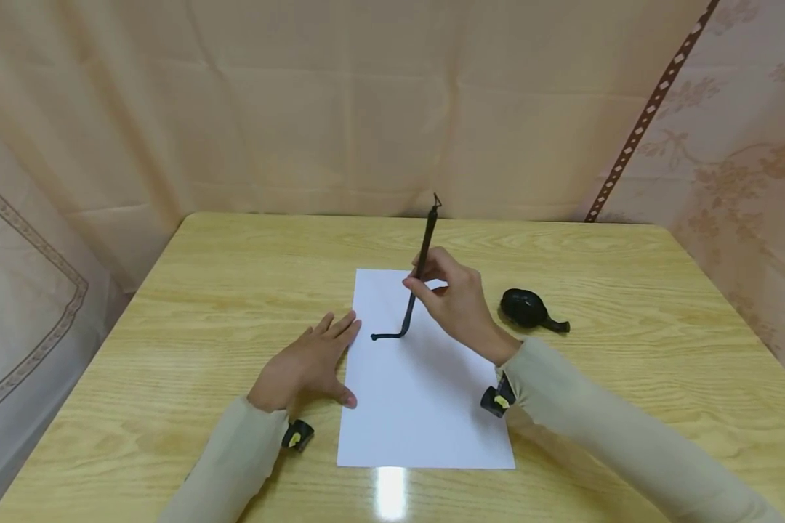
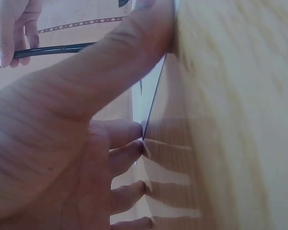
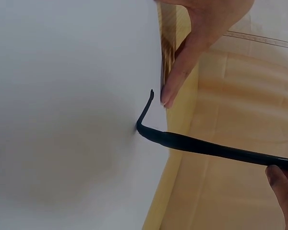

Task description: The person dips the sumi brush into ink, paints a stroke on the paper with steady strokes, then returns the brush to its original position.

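My right hand (image 1: 454,298) pinches a black writing brush (image 1: 427,243) by its handle, with a small loop at the top end. Its dark tip touches a white sheet of paper (image 1: 419,428), at the right end of a short black stroke (image 1: 386,336). The right wrist view shows the brush bristles (image 3: 151,134) bent against the sheet beside that stroke. With fingers spread, my left hand (image 1: 307,367) rests at the sheet's left edge, thumb and fingertips on or beside the border. Only part of the brush handle (image 2: 62,49) appears in the left wrist view, behind my thumb.
A glossy black rounded vessel (image 1: 525,309) with a short handle or spout lies right of the sheet. Everything sits on a light wood-grain table (image 1: 170,349). Beige curtains (image 1: 301,109) hang behind the table, with patterned cloth (image 1: 746,145) at the right.
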Available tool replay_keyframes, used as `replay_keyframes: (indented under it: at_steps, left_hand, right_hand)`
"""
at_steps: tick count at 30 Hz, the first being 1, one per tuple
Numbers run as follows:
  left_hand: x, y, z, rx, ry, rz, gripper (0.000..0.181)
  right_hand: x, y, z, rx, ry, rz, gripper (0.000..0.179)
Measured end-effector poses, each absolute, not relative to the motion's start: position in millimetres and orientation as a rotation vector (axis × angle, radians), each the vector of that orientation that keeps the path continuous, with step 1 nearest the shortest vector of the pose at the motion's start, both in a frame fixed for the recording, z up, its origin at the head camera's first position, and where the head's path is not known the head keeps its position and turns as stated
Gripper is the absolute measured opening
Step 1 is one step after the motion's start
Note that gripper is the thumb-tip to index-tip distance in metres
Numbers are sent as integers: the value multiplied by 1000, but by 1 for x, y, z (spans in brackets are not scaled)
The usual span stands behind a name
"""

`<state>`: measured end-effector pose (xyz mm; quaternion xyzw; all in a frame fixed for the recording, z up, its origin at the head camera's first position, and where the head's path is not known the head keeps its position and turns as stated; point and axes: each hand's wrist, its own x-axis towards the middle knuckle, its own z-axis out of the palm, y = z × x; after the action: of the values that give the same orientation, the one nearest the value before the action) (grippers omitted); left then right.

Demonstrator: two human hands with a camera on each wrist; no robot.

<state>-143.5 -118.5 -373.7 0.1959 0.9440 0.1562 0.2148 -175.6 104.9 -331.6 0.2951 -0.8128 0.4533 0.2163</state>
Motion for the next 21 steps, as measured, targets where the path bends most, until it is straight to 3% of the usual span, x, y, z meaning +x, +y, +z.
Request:
replay_keyframes:
  at_steps: [21]
  left_hand:
    - [-143,-121,-374,583,2593,485,116]
  right_hand:
    - [-171,126,-328,750,-2280,1239,21]
